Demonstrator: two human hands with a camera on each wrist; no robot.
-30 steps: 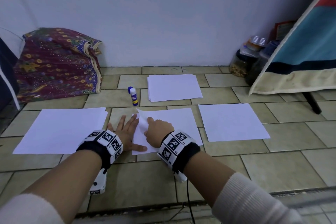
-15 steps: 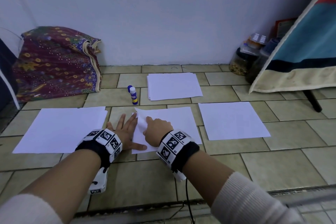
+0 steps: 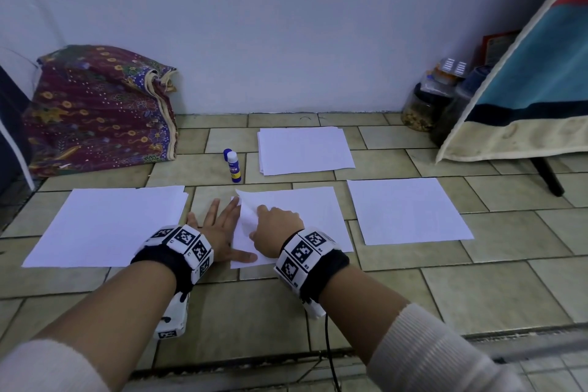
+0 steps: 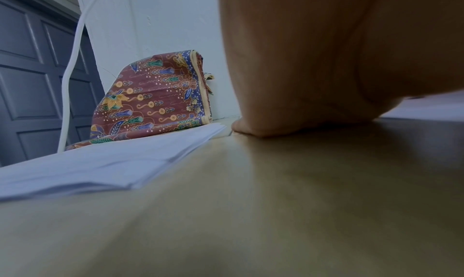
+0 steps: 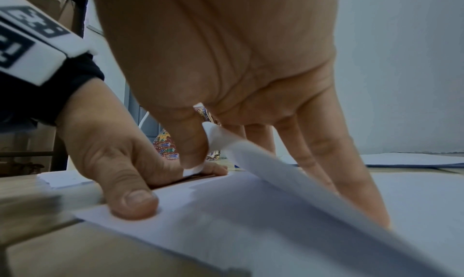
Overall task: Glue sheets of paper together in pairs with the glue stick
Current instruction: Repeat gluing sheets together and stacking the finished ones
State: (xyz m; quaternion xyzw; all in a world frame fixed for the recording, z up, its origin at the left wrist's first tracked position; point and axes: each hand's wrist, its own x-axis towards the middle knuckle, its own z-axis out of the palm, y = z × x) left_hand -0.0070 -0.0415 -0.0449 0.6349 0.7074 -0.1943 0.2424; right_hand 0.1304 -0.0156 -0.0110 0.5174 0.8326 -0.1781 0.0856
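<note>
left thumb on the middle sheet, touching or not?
Touching. The right wrist view shows the left hand flat on the floor with its thumb tip pressed onto the near corner of the middle sheet, with no gap under it.

- A patterned maroon cloth bundle (image 3: 98,108) is propped against the white wall (image 3: 286,25), at its left end.
- Jars (image 3: 426,102) are stood against the wall's right end.
- A striped fabric panel (image 3: 534,79) is leaned right of the jars.

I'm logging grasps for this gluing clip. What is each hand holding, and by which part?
The right hand pinches the top sheet of the middle paper pair by its lifted left edge. The left hand holds nothing; it presses flat, thumb on the lower sheet.
</note>
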